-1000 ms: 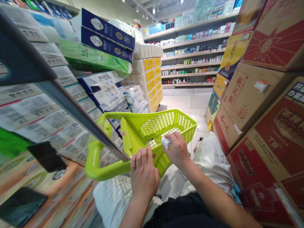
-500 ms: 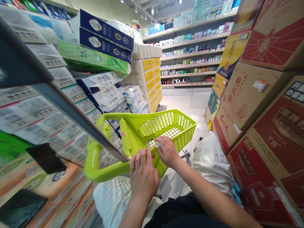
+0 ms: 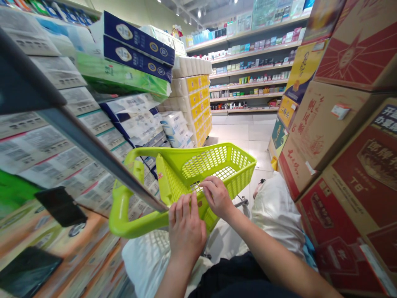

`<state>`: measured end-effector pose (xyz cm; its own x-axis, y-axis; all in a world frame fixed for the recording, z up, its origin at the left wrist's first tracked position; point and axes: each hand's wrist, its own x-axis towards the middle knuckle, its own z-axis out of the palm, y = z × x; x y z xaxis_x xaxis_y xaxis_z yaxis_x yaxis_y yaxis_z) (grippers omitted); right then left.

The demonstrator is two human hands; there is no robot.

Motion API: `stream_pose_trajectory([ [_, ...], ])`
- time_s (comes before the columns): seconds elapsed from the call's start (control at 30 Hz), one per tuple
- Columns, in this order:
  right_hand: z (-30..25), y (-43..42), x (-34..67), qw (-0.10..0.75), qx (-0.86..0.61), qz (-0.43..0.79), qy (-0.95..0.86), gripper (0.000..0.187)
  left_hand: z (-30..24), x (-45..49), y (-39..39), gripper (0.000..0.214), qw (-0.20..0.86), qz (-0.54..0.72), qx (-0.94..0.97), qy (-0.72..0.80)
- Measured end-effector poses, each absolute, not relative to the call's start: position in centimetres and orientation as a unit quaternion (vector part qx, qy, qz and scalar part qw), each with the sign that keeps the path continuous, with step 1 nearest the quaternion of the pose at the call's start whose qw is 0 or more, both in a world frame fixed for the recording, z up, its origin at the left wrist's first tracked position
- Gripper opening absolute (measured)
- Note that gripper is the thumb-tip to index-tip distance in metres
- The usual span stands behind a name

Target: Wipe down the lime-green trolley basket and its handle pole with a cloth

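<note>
A lime-green plastic shopping cart (image 3: 182, 159) stands across in front of me, its basket pointing away to the right and its looped handle to the left. My left hand (image 3: 187, 225) rests on the near side rim, with its fingers bent over the edge. Just beyond it, my right hand (image 3: 217, 196) is at the same rim, its fingers curled and pressed together. Whatever lies between those fingers is hidden. A dark-headed metal pole (image 3: 102, 155) slants in from the upper left and ends beside my left fingertips. Through the lattice, the part of the basket floor I see is bare.
Stacked tissue packs (image 3: 136, 78) rise on the left. Two dark phone-like slabs (image 3: 62, 205) lie on orange packs there. Printed cartons (image 3: 310, 124) wall the right side. Behind the cart, pale floor tiles (image 3: 232, 132) lead to stocked shelves (image 3: 248, 68). White fabric (image 3: 276, 211) lies below.
My right hand has shifted slightly to the left and up along the rim. The small white wad seen at its fingertips earlier no longer shows. My left hand stays almost still.
</note>
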<state>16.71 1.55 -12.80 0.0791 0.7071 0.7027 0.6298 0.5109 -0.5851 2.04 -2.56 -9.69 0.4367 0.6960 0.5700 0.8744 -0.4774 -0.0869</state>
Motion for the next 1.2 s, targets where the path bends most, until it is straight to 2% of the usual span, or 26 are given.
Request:
stream_pose_trajectory([
  [0.13,-13.2,2.0,17.7,0.569,-0.464,0.045,-0.677,0.031,-9.5,2.2,-2.7,0.058,0.19,-0.236,-0.825,-0.478],
  [0.33,-12.9,1.6,16.3,0.543,-0.488,0.024,-0.683,0.042,-9.6,2.2,-2.6,0.059,0.186,-0.242,-0.824,-0.477],
  [0.53,-12.2,0.9,14.3,0.505,-0.486,0.001,-0.713,0.025,-9.8,1.7,-2.5,0.056,0.193,-0.245,-0.822,-0.475],
  [0.77,-13.5,1.9,16.3,0.491,-0.557,-0.035,-0.669,0.022,-9.5,1.9,-2.6,0.057,0.198,-0.24,-0.823,-0.476],
  [0.93,-13.1,1.0,14.3,0.52,-0.522,-0.029,-0.675,0.022,-9.7,1.9,-2.5,0.059,0.19,-0.249,-0.82,-0.478],
  [1.03,-13.3,1.2,15.3,0.501,-0.5,-0.028,-0.706,0.025,-9.8,1.6,-2.5,0.06,0.188,-0.248,-0.823,-0.475],
  [1.2,-13.7,1.8,16.7,0.5,-0.561,-0.032,-0.659,0.025,-9.9,1.7,-2.4,0.062,0.181,-0.254,-0.826,-0.469],
])
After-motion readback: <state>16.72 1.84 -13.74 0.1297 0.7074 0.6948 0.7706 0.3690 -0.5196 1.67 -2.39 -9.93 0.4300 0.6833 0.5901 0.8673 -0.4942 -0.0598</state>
